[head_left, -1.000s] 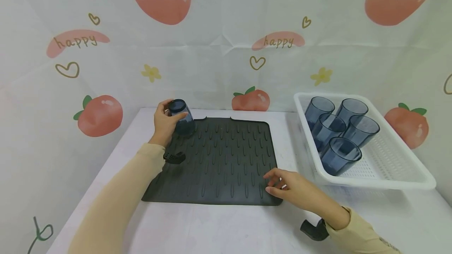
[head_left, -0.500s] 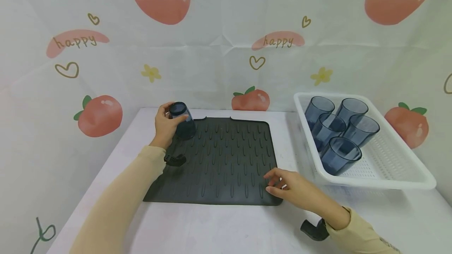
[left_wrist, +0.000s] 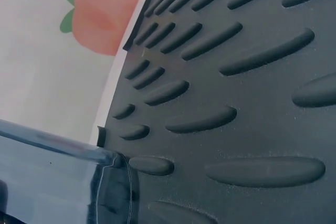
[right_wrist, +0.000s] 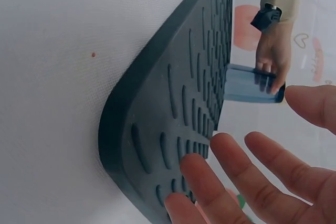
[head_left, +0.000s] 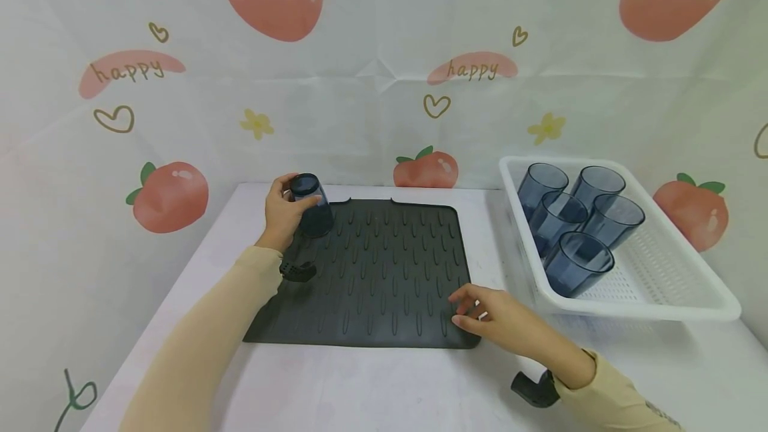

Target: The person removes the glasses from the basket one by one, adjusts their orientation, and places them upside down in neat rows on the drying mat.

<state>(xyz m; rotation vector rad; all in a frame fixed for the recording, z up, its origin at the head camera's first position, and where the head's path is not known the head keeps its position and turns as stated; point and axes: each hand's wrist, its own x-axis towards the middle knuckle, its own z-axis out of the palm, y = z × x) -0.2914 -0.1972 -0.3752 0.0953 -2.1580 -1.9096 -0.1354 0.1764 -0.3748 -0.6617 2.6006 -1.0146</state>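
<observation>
A blue-tinted drinking glass (head_left: 315,209) stands upside down at the far left corner of the black ridged mat (head_left: 372,272). My left hand (head_left: 283,212) grips it near its base, thumb on the near side and fingers behind. In the left wrist view the glass (left_wrist: 47,177) meets the mat with its rim. Over the mat's near right corner hovers my right hand (head_left: 486,315), fingers loosely bent around nothing. The right wrist view shows those fingers (right_wrist: 231,161) spread beside the mat (right_wrist: 152,114), and the glass (right_wrist: 244,83) beyond.
On the right of the white table (head_left: 336,385) stands a white basket (head_left: 678,285) with several blue glasses (head_left: 579,264) in its left part, mouths up. A printed cloth (head_left: 360,39) hangs behind the table.
The left hand and the glass have shifted slightly right and down, then come to rest on the mat. My right hand has kept its place.
</observation>
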